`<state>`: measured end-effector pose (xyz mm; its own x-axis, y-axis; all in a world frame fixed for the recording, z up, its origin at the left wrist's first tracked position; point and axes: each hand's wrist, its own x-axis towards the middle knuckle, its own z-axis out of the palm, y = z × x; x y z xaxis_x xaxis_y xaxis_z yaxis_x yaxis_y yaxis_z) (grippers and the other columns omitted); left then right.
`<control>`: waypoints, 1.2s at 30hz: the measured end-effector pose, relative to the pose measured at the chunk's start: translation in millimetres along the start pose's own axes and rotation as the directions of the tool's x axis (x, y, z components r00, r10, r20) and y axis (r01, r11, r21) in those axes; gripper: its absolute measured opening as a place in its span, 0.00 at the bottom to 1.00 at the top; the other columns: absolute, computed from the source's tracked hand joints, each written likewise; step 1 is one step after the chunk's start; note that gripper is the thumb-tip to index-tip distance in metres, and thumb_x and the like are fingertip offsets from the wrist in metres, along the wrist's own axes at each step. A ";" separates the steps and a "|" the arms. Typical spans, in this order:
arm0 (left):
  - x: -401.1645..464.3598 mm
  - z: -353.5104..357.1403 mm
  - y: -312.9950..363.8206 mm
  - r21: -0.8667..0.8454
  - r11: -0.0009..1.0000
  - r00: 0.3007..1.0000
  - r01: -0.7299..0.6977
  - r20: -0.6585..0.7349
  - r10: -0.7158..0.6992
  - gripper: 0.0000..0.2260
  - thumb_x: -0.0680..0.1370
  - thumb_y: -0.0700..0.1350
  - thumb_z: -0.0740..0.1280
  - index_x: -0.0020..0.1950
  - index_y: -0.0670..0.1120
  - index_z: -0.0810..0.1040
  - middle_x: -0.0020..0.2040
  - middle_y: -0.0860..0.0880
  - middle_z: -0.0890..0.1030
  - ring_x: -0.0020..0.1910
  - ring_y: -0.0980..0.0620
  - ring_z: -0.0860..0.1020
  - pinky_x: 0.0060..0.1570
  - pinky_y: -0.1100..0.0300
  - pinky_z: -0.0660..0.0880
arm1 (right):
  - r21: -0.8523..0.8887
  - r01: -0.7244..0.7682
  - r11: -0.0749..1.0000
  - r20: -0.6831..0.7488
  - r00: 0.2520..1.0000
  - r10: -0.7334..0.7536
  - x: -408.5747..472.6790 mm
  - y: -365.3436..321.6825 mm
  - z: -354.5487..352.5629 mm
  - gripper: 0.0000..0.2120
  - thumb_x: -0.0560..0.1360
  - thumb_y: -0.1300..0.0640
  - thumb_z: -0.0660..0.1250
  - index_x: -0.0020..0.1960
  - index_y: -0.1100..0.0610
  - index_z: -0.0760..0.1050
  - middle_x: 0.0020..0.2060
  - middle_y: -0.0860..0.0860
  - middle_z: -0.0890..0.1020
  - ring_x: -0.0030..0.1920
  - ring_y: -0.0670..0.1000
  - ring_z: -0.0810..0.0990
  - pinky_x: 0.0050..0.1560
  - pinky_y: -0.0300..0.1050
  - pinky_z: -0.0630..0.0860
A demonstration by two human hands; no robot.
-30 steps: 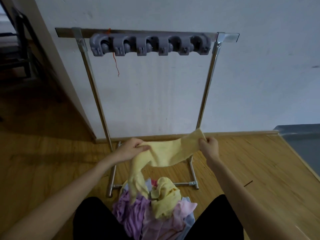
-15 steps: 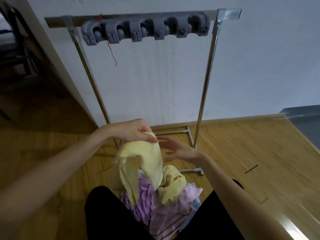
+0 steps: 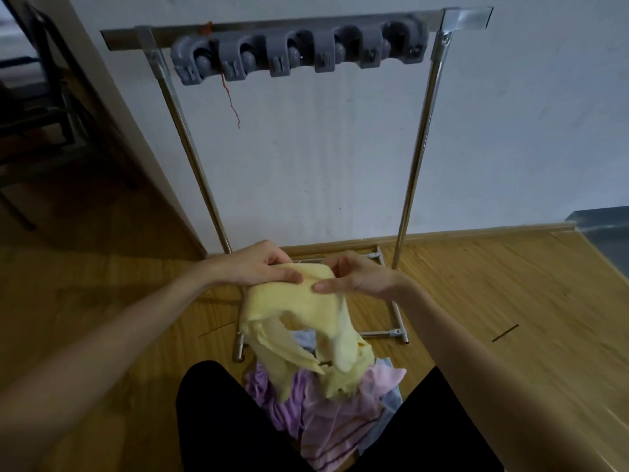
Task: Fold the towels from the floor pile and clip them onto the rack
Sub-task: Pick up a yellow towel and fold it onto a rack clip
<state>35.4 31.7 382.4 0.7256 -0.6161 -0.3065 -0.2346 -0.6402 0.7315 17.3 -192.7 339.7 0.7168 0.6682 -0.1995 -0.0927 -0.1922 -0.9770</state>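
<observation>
I hold a yellow towel up in front of me, doubled over, its loose ends hanging down onto the pile. My left hand grips its top edge on the left, thumb on top. My right hand pinches the same top edge on the right. Below, between my knees, lies the floor pile of purple, pink and pale blue towels. The metal rack stands against the wall ahead, with a grey row of clips along its top bar, all without towels.
A red thread hangs from the left clips. The rack's base bars lie on the wooden floor just beyond the pile. A wall corner and dark furniture are at the left. A grey step is at the far right.
The towel was stretched wide between both hands, then my right hand let go and the towel hung from the left. Now my right hand pinches the top edge again, close to the left.
</observation>
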 end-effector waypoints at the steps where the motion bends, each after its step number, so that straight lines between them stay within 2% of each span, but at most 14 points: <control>1: 0.7 -0.2 -2.6 -0.008 1.000 1.000 0.005 0.001 -0.005 0.30 0.63 0.69 0.69 0.44 0.41 0.83 0.33 0.52 0.77 0.31 0.58 0.74 0.29 0.66 0.66 | -0.016 0.004 1.000 -0.003 1.000 -0.004 -6.2 -4.6 -5.0 0.01 0.75 0.63 0.69 0.46 0.60 0.79 0.41 0.52 0.83 0.43 0.49 0.81 0.42 0.39 0.77; 3: 2.2 -1.8 -8.4 -0.008 1.000 1.000 0.015 0.009 -0.015 0.32 0.58 0.73 0.70 0.42 0.45 0.83 0.33 0.54 0.78 0.31 0.59 0.75 0.28 0.68 0.66 | -0.061 0.017 0.998 -0.036 0.999 -0.019 -18.9 -13.3 -17.2 0.04 0.76 0.63 0.68 0.43 0.59 0.77 0.37 0.49 0.81 0.38 0.46 0.80 0.38 0.36 0.75; 5: 1.5 -5.8 -9.7 0.006 1.000 0.999 0.016 0.036 -0.016 0.28 0.56 0.73 0.70 0.39 0.51 0.82 0.32 0.57 0.79 0.32 0.61 0.76 0.29 0.69 0.68 | -0.088 -0.005 0.996 -0.092 0.996 -0.003 -31.8 -17.5 -31.6 0.06 0.78 0.60 0.66 0.44 0.61 0.77 0.36 0.49 0.80 0.36 0.46 0.79 0.38 0.36 0.73; 8: -1.8 -15.5 -11.2 -0.005 1.000 0.997 0.005 0.077 -0.004 0.27 0.61 0.67 0.74 0.51 0.49 0.81 0.46 0.53 0.84 0.46 0.56 0.82 0.42 0.58 0.79 | -0.160 -0.049 0.986 -0.148 0.989 0.025 -48.0 -17.3 -51.2 0.19 0.76 0.50 0.66 0.52 0.68 0.76 0.42 0.55 0.80 0.42 0.52 0.79 0.45 0.43 0.74; 9: -3.0 -19.1 -12.4 -0.065 0.998 0.994 -0.002 0.106 0.009 0.28 0.64 0.62 0.75 0.57 0.48 0.78 0.52 0.49 0.83 0.51 0.51 0.82 0.49 0.52 0.80 | -0.214 -0.055 0.975 -0.161 0.987 0.020 -52.7 -18.0 -55.0 0.19 0.77 0.50 0.65 0.52 0.68 0.75 0.42 0.54 0.79 0.42 0.51 0.79 0.45 0.42 0.74; 11: -4.5 -26.3 -13.0 -0.217 0.976 0.982 0.000 0.182 0.041 0.27 0.69 0.54 0.75 0.62 0.48 0.68 0.59 0.42 0.80 0.56 0.43 0.80 0.52 0.45 0.79 | -0.334 -0.052 0.941 -0.160 0.987 -0.002 -58.8 -19.7 -60.6 0.15 0.79 0.52 0.64 0.51 0.65 0.76 0.41 0.53 0.79 0.41 0.50 0.78 0.43 0.43 0.74; 13: -4.5 -31.3 -6.9 -0.236 0.972 0.977 -0.010 0.207 0.060 0.21 0.73 0.48 0.72 0.60 0.49 0.66 0.59 0.43 0.79 0.56 0.44 0.79 0.51 0.47 0.79 | -0.393 -0.041 0.918 -0.165 0.986 -0.027 -62.3 -24.2 -65.0 0.08 0.79 0.56 0.65 0.53 0.61 0.74 0.44 0.54 0.80 0.43 0.51 0.79 0.43 0.45 0.77; 16: 1.5 -31.9 7.8 -0.055 0.991 0.983 -0.122 0.129 0.128 0.07 0.76 0.36 0.68 0.50 0.47 0.75 0.48 0.54 0.78 0.47 0.58 0.77 0.47 0.64 0.74 | -0.468 0.016 0.884 -0.130 0.988 -0.086 -63.1 -33.3 -70.6 0.14 0.77 0.64 0.66 0.60 0.54 0.69 0.51 0.55 0.79 0.50 0.53 0.80 0.47 0.48 0.81; 18: 7.0 -30.7 18.7 0.095 0.980 0.976 -0.174 0.151 0.158 0.09 0.76 0.32 0.65 0.46 0.45 0.81 0.42 0.58 0.79 0.43 0.62 0.76 0.45 0.71 0.70 | -0.524 0.059 0.850 -0.091 0.988 -0.124 -63.3 -41.4 -72.9 0.17 0.75 0.67 0.66 0.61 0.54 0.70 0.53 0.51 0.78 0.53 0.51 0.79 0.48 0.45 0.80; 22: 19.9 -31.1 30.4 0.289 0.942 0.976 -0.171 0.181 0.121 0.13 0.78 0.34 0.64 0.56 0.46 0.83 0.48 0.62 0.82 0.51 0.63 0.79 0.51 0.71 0.72 | -0.633 0.062 0.771 0.005 0.997 -0.076 -66.9 -58.8 -74.0 0.18 0.73 0.71 0.64 0.56 0.54 0.79 0.53 0.43 0.78 0.54 0.42 0.76 0.50 0.32 0.73; 25: 29.6 -32.3 40.2 0.455 0.875 0.985 -0.169 0.105 0.136 0.15 0.78 0.37 0.63 0.60 0.51 0.81 0.52 0.57 0.82 0.50 0.60 0.78 0.55 0.64 0.74 | -0.779 -0.001 0.627 0.038 0.998 0.049 -70.3 -68.2 -71.1 0.20 0.72 0.69 0.63 0.53 0.49 0.82 0.55 0.45 0.77 0.53 0.43 0.76 0.46 0.28 0.73; 28: 34.7 -31.8 54.2 0.547 0.821 0.977 -0.162 -0.029 0.212 0.14 0.78 0.38 0.63 0.61 0.50 0.80 0.49 0.56 0.79 0.46 0.62 0.75 0.48 0.71 0.70 | -0.871 -0.061 0.488 -0.035 0.997 0.063 -70.1 -75.4 -73.2 0.22 0.72 0.68 0.61 0.56 0.46 0.80 0.56 0.49 0.77 0.53 0.49 0.77 0.46 0.34 0.76; 32: 35.9 -30.9 64.0 0.630 0.768 0.878 -0.115 -0.297 0.375 0.15 0.80 0.39 0.61 0.64 0.49 0.78 0.45 0.53 0.76 0.43 0.57 0.73 0.41 0.66 0.67 | -0.885 -0.134 0.446 -0.224 0.962 -0.156 -74.1 -89.4 -89.5 0.23 0.72 0.68 0.61 0.59 0.47 0.79 0.54 0.50 0.79 0.52 0.51 0.77 0.52 0.46 0.76; 36: 37.9 -31.0 80.6 0.646 0.763 0.723 -0.013 -0.521 0.453 0.17 0.79 0.38 0.60 0.68 0.47 0.73 0.46 0.51 0.74 0.43 0.53 0.73 0.43 0.62 0.69 | -0.907 -0.168 0.387 -0.325 0.864 -0.385 -77.0 -106.8 -101.3 0.25 0.72 0.70 0.58 0.62 0.50 0.79 0.48 0.51 0.79 0.46 0.53 0.77 0.47 0.52 0.77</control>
<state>64.0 -29.1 448.6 0.7556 -0.4966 0.4271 -0.6063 -0.7771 0.1691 42.0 -296.5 467.0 0.8792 0.4180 0.2286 0.4703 -0.8383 -0.2760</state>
